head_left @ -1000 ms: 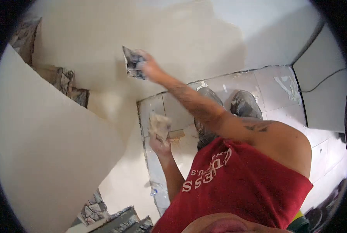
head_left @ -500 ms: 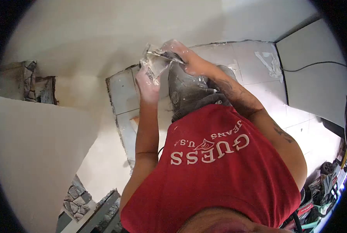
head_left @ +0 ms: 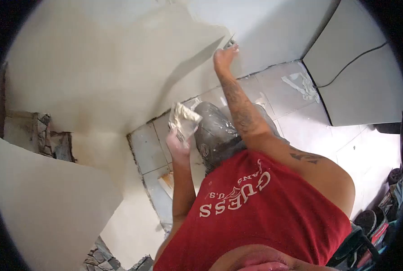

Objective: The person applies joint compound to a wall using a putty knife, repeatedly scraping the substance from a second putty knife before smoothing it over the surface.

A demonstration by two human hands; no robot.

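Observation:
My left hand [head_left: 179, 143] grips a squarish plate [head_left: 184, 118] smeared with pale putty, held up in front of my knee. Its fingers are partly hidden beneath the plate. My right hand [head_left: 225, 56] is stretched far forward and closed around a putty knife [head_left: 230, 44], whose thin blade appears to be against the wall [head_left: 133, 58]. Pale smears coat the wall, and a darker, damp-looking patch spreads left of the knife. White residue covers my left fingers.
Light floor tiles [head_left: 300, 122] meet the wall along a rough dark joint. A white panel [head_left: 355, 77] with a black cable [head_left: 346, 65] stands at right. White scraps [head_left: 303, 86] lie on the floor. Broken stone-patterned edges [head_left: 43, 131] show at left; cluttered gear [head_left: 373, 226] sits lower right.
My right hand has left the plate and swung up and right to the wall with the putty knife. My left hand, still gripping the plate, has dropped lower. The view has shifted.

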